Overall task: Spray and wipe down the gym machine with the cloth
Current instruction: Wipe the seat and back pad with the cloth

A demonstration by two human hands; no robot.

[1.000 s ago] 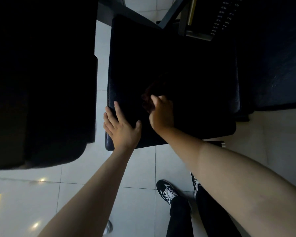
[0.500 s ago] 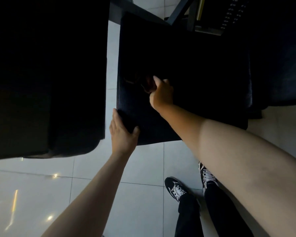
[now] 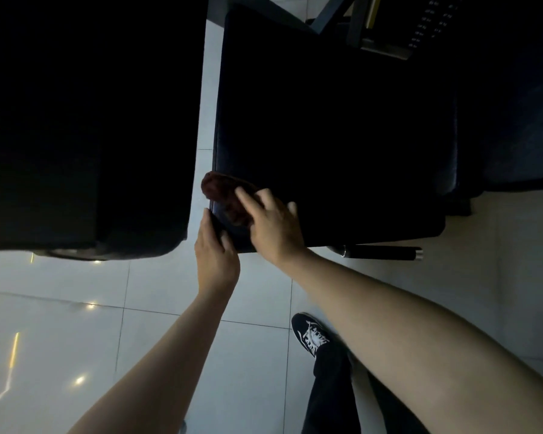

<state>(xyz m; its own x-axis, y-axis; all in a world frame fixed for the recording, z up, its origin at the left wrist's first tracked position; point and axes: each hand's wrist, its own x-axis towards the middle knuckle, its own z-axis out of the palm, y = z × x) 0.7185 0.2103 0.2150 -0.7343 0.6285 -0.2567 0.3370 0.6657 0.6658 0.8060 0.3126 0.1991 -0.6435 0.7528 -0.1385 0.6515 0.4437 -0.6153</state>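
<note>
Dim overall; seat (image 3: 326, 136) nearly black, detail lost. Glare spots on glossy floor (image 3: 76, 339). Wide-angle bending toward edges.

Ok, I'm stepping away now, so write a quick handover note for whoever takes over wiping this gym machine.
Left hand: grips the near left corner of the seat pad, thumb on top.
Right hand: lies on the dark red cloth and presses it onto the pad at its left edge, near that corner. Part of the cloth hangs over the edge.
Spray bottle: not in view.
Done: the cloth is at work on this corner. The pad is too dark to tell which parts are clean.
Left: probably the rest of the seat pad, then the other dark pad to the left.
</note>
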